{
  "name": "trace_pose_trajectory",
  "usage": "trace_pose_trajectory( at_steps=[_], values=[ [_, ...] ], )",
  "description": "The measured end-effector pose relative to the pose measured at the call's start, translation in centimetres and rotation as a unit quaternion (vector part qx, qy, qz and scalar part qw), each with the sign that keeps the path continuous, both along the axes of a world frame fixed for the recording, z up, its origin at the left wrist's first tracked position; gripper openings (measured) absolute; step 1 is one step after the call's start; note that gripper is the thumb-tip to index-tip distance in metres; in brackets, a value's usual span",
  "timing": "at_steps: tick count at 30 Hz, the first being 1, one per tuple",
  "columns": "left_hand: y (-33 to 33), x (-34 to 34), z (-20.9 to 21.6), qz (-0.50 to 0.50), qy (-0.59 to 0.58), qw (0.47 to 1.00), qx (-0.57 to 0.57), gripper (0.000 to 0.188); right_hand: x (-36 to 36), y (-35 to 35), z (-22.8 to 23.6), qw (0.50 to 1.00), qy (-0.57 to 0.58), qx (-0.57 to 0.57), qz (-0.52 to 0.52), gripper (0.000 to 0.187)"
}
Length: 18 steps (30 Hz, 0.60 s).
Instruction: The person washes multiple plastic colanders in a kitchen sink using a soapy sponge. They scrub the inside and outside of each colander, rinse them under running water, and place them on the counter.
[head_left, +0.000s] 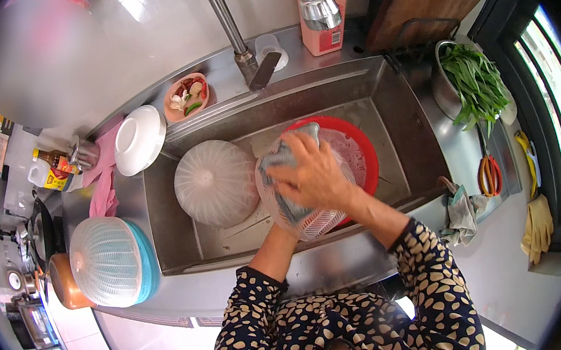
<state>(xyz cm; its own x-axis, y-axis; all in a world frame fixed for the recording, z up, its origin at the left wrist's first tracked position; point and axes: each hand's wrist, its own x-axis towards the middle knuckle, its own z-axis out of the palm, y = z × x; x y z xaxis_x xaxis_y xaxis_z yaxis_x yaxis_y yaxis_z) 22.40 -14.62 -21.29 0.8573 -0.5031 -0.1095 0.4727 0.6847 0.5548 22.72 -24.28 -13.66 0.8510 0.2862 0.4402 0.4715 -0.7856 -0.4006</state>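
In the sink, my right hand (317, 180) presses a grey-green cloth (293, 207) against a clear plastic colander (321, 225) with slotted sides, its fingers bent over the cloth. My left hand (287, 234) reaches under the colander and bears it from below, tilted; its fingers are hidden behind the plastic. Beneath lies a red basin (370, 160) with sudsy water, partly covered by the colander and my right hand. To the left, a frosted ribbed bowl or colander (208, 181) sits upside down on the sink floor.
Around the sink (419, 156) stand a faucet (243, 55), white bowls (140, 139), a small dish of garlic and chillies (178, 109), a pink bottle (324, 18), stacked blue and white baskets (111, 260), a pot of leafy greens (448, 97), scissors (489, 175) and a rag (461, 216).
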Motion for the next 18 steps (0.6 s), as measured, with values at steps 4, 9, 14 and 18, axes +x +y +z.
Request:
trace_pose_trajectory(
  at_steps=[4, 9, 14, 18],
  values=[
    [-0.2, -0.4, -0.3, 0.024, -0.029, 0.999, 0.02, 0.053, -4.4, 0.6, 0.4, 0.997, -0.068, -0.021, 0.003, 0.032],
    [-0.5, -0.7, -0.4, 0.049, -0.082, 0.994, 0.054, 0.051, -2.1, -0.8, -0.8, 0.996, -0.02, 0.069, -0.044, 0.041],
    [-1.0, -0.8, 0.5, 0.002, -0.075, 0.993, -0.089, 0.052, 2.4, -2.3, -0.9, 0.975, 0.187, 0.043, -0.108, 0.037],
    [-0.2, -0.4, 1.0, -0.061, -0.029, 0.978, -0.199, 0.056, -0.3, -0.9, -1.0, 0.99, 0.026, 0.027, -0.139, 0.041]
  ],
)
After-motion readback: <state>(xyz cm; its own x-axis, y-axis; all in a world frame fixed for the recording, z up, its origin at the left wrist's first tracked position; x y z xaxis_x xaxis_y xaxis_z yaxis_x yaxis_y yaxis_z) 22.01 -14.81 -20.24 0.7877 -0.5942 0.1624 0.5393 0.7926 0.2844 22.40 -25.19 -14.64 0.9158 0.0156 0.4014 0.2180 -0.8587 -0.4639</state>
